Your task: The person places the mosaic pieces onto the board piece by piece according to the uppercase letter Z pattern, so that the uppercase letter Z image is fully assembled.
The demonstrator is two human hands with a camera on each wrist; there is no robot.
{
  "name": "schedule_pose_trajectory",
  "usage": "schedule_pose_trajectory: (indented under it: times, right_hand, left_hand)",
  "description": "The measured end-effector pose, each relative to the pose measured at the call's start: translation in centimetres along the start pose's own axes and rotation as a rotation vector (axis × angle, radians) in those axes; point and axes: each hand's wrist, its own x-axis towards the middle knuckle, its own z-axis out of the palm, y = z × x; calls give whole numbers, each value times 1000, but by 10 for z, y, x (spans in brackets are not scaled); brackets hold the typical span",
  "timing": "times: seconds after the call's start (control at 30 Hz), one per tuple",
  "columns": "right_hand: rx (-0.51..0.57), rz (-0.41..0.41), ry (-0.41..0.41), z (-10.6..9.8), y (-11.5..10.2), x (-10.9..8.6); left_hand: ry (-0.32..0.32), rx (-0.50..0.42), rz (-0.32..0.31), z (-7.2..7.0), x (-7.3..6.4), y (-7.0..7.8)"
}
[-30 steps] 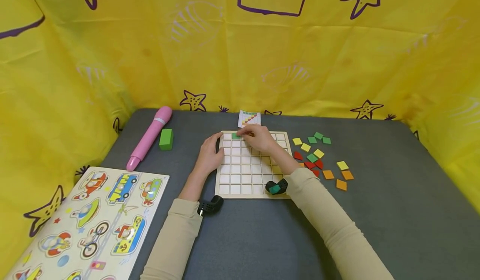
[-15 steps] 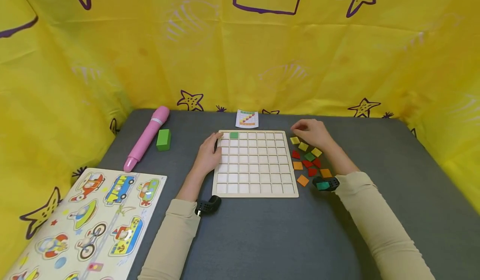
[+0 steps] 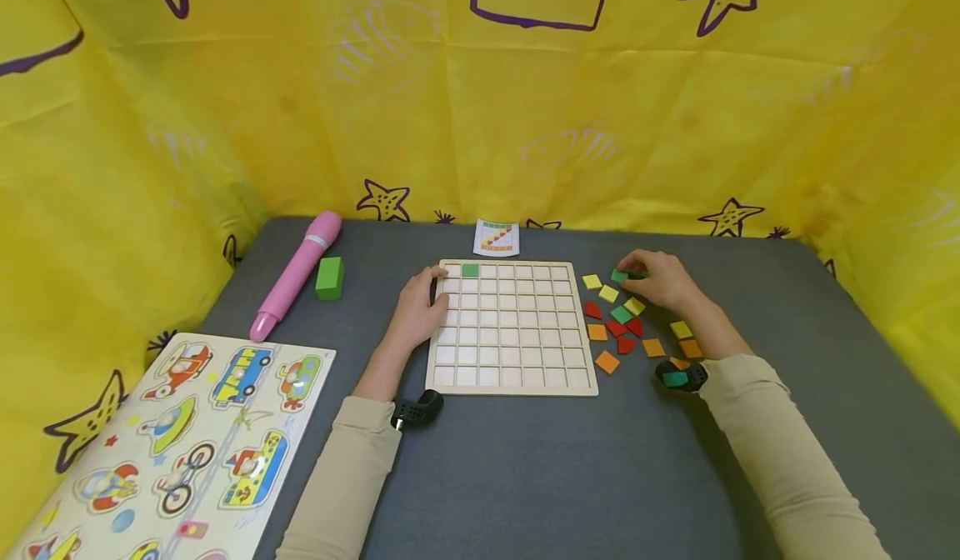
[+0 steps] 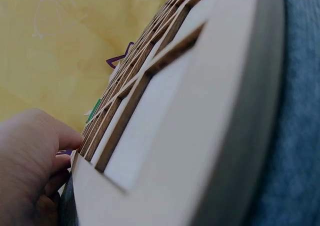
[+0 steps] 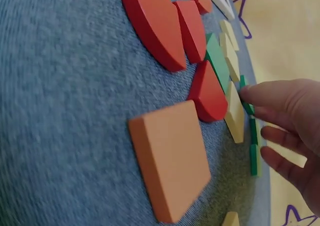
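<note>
My left hand [image 3: 417,310] grips the left edge of a wooden grid board [image 3: 512,392], thumb and forefinger over its rim. In the left wrist view its fingers lie at the frame [image 4: 145,201]. A single green square tile [image 3: 470,271] sits in the board's top row, second cell from the left. To the right of the board, my right hand [image 3: 663,281] pinches another green tile [image 3: 618,276] at the table. The right wrist view shows thumb and forefinger at that tile, with other green tiles [image 5: 254,160] under the outstretched fingers.
Loose yellow tiles [image 3: 608,293], red pieces [image 3: 626,346] and orange tiles [image 3: 607,362] lie right of the board. A pattern card [image 3: 496,238] lies behind it. On the left are a green block [image 3: 329,279], a pink microphone-like object [image 3: 296,277] and a picture puzzle board [image 3: 217,418].
My right hand has left the green tile in the board's top row, moved right to the loose pieces and taken hold of another green tile. My left hand has stayed at the board's edge.
</note>
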Motion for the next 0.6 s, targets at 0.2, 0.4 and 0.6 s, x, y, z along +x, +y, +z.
schedule_pose_trajectory:
  times: [0.2,0.4,0.6]
  right_hand:
    - [58,28,40,3,-9,1]
    - [210,1,64,14,-43,12]
    - [290,-53,31,38,-92,29]
  left_hand:
    - [-24,-1,16,-2,-1,-1]
    - [-133,51,54,-8,-2,0]
    - [-293,253,47,-10,-2,-2]
